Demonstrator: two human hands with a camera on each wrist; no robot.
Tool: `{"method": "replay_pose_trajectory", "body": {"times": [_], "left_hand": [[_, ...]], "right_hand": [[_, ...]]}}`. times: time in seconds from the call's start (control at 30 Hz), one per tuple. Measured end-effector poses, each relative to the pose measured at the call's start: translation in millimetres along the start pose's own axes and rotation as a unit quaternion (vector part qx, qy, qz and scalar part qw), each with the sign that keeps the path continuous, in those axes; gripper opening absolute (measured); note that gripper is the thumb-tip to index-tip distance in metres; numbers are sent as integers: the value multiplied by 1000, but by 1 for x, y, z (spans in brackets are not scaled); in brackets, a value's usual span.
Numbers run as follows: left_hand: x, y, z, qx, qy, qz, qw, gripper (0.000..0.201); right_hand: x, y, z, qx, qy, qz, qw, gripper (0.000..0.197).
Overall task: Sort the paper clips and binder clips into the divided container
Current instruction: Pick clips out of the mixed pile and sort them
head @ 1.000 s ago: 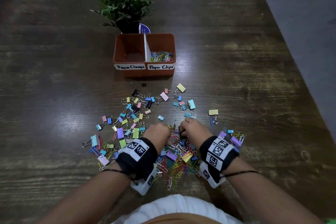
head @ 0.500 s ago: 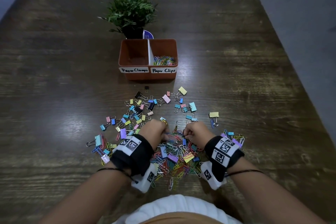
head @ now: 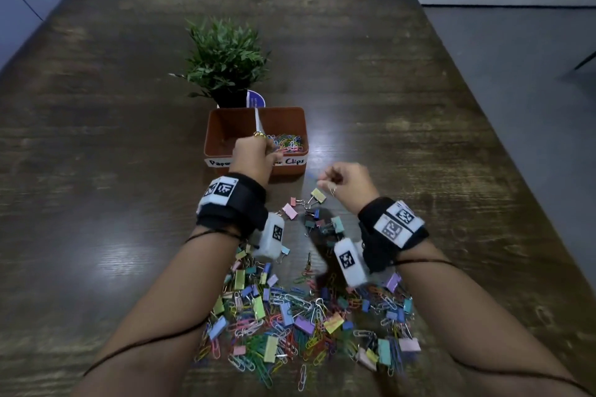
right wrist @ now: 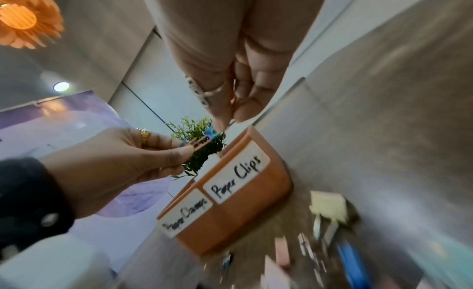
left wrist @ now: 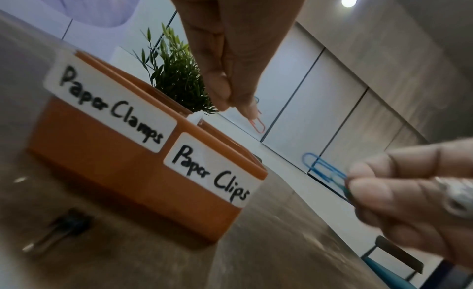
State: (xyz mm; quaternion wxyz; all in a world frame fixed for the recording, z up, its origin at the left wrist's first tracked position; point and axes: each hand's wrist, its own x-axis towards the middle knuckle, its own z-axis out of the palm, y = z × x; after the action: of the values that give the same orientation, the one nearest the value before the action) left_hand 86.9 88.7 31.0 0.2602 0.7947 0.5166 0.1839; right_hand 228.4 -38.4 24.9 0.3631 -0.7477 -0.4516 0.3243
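The orange divided container (head: 300, 116) stands mid-table, labelled "Paper Clamps" on the left and "Paper Clips" on the right. Coloured paper clips (head: 287, 142) lie in its right compartment. My left hand (head: 269, 151) hovers over the container's front wall near the divider and pinches a red and a blue paper clip (left wrist: 257, 125). My right hand (head: 322, 179) is just right of the container's front and pinches blue paper clips (left wrist: 322, 167). A mixed pile of paper clips and binder clips (head: 290, 322) lies near me, between my forearms.
A potted green plant (head: 225, 64) stands right behind the container. Loose binder clips (head: 317, 195) lie between pile and container, and a black one (left wrist: 61, 226) sits by its front left. The table's right edge (head: 503, 138) borders grey floor.
Both hands have lifted off the pile and moved forward to the container, each carrying paper clips. The head camera has tilted up, showing the far table edge.
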Motion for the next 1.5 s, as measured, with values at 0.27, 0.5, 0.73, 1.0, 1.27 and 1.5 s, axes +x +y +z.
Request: {"method": "replay_pose_trajectory", "body": {"times": [0.27,0.5,0.73,1.0,1.27,1.5], "left_hand": [[65,-4,8,91,-74,16,993,26],[-7,-16,-9,66,-34,148,986,37],[-128,-44,6,107,-256,143,950,17],[-176,-56,30,132,-315,131,931,23],[-181,-64,29,159,-323,73,930,37],[-173,-54,35,212,-341,56,914,39]], "right_hand": [[116,-32,16,-171,9,-22,985,21],[75,-24,23,-181,14,-134,974,42],[-55,21,40,-216,-189,-97,953,11],[-99,51,83,-310,-287,-14,906,28],[-104,46,90,-343,-298,-42,889,31],[-98,49,83,-313,-302,15,900,25]]}}
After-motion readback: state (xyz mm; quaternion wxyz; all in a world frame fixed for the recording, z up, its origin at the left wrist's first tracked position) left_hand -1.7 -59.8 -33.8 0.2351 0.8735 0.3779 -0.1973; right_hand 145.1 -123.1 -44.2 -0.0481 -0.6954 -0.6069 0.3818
